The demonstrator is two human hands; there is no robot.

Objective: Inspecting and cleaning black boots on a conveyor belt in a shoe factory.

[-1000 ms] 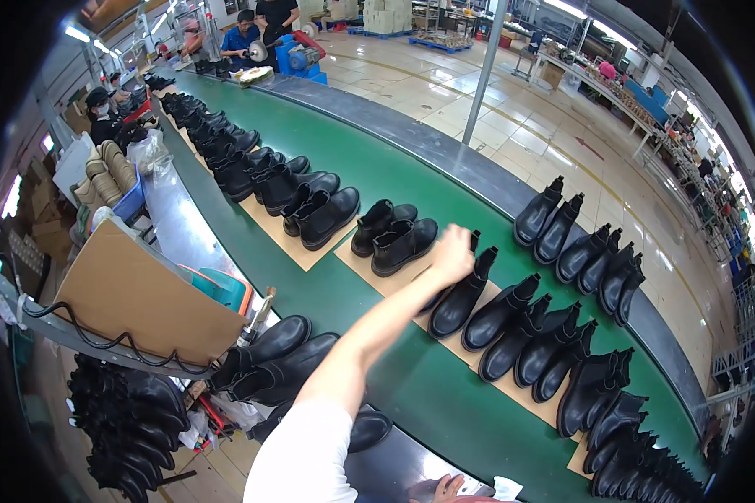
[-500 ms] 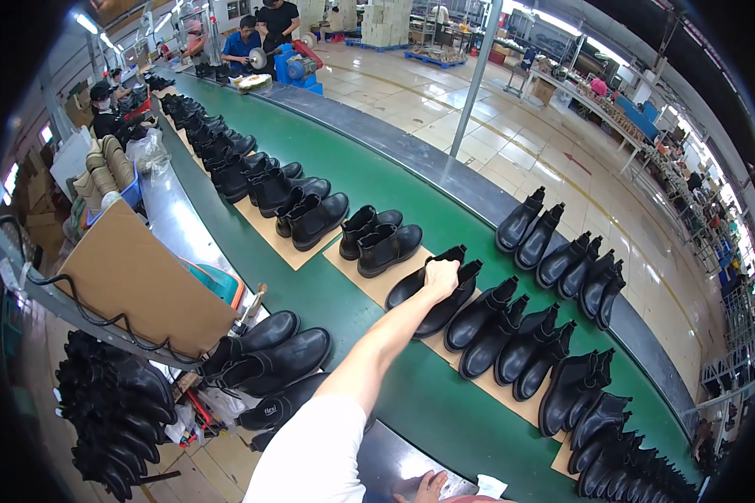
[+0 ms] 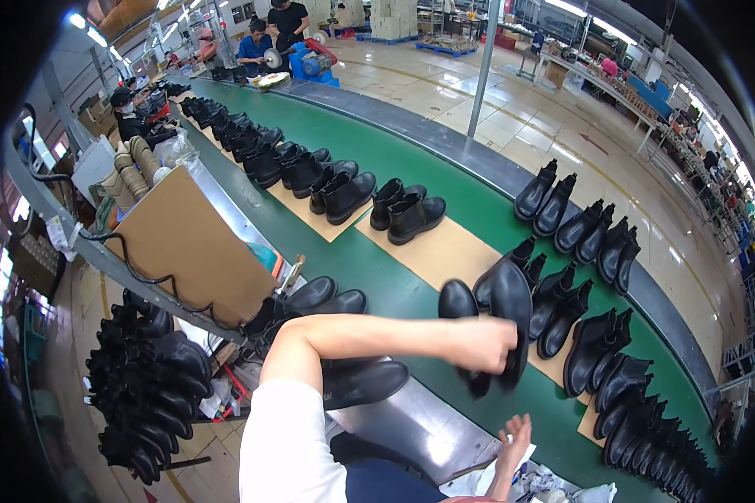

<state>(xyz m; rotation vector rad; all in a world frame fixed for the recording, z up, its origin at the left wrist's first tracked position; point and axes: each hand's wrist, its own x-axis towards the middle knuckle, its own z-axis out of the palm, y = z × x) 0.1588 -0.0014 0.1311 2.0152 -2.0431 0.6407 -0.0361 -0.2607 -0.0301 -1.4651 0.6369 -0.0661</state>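
My left hand is closed around the tops of a pair of black ankle boots, lifted above the green conveyor belt. One held boot hangs at the right of the hand; the other boot shows its rounded toe beyond my fingers. Both are slightly smeared by motion, and the hand covers their upper parts. Low in the view, my right hand is raised near the belt's close edge, fingers apart, with a small white bit at the fingers. Bare cardboard lies on the belt just beyond the held boots.
Black boots stand in rows on cardboard along the belt, with more pairs on its far side. A cardboard panel and a hanging rack of boots are at left. A metal pole rises behind. Co-workers are at the far end.
My left hand has lifted the pair of boots off the cardboard and brought it closer and to the right. My right hand has risen further into view. The whole view has shifted slightly.
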